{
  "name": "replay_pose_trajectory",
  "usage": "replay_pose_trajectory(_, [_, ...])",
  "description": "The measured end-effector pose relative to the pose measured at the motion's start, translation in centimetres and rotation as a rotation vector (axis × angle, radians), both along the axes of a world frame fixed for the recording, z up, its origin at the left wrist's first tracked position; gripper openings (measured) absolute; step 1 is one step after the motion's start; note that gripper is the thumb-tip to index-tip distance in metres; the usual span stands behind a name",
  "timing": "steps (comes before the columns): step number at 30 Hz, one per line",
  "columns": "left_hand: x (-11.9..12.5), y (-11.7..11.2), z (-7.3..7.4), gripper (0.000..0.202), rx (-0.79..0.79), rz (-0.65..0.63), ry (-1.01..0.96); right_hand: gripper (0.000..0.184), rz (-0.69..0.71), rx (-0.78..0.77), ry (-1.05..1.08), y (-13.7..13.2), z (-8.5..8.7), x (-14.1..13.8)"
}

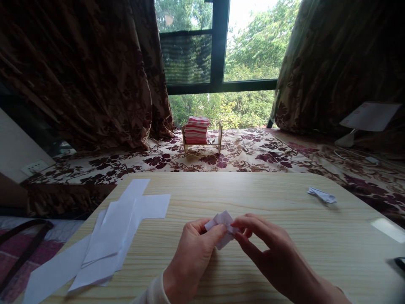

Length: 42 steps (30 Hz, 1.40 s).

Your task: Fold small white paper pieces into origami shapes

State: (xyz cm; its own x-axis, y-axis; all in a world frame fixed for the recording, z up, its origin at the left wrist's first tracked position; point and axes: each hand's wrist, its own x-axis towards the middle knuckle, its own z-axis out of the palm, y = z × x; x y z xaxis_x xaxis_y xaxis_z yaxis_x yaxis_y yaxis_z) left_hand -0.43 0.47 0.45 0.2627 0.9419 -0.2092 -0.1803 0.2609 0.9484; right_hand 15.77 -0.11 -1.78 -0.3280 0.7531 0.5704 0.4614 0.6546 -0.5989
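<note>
A small folded piece of white paper [224, 218] is held between both hands above the near middle of the table. My left hand [198, 249] is closed on it, the thumb pressed flat over its centre. From the right, my right hand [268, 240] pinches the paper's right edge with thumb and fingertips. Several loose white paper sheets [118, 228] lie overlapping at the left of the table. Toward the far right rests a crumpled or folded paper piece [322, 195], apart from both hands.
The light wooden table [240, 190] has a far edge against a ledge with flowered cloth [247, 152]. On that ledge stand a small rack with folded pink-striped cloths [196, 130] and a white lamp [368, 116]. A dark object [400, 262] sits at the right edge.
</note>
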Motion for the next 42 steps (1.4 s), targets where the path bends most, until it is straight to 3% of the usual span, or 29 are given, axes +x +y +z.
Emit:
replay_pose_trajectory(12, [0.2,0.1,-0.4,0.024,0.036,-0.018,0.123,0.013,0.008,0.011,0.003,0.1,0.4,0.0])
replay_pose_trajectory(20, [0.2,0.0,-1.1,0.024,0.101,-0.017,0.208,0.01,-0.007,-0.063,0.023,0.0,0.3,-0.3])
replay_pose_trajectory(34, [0.5,-0.4,-0.7,0.023,0.196,-0.033,0.37,0.011,-0.013,-0.121,0.014,0.0,0.1,-0.3])
replay_pose_trajectory(39, [0.4,-0.5,-0.5,0.021,0.129,-0.025,0.255,0.01,-0.079,-0.282,0.107,-0.1,0.6,-0.5])
replay_pose_trajectory(42, [0.3,-0.5,-0.2,0.022,0.112,-0.022,0.172,0.016,-0.051,-0.399,0.099,-0.2,1.0,-0.5])
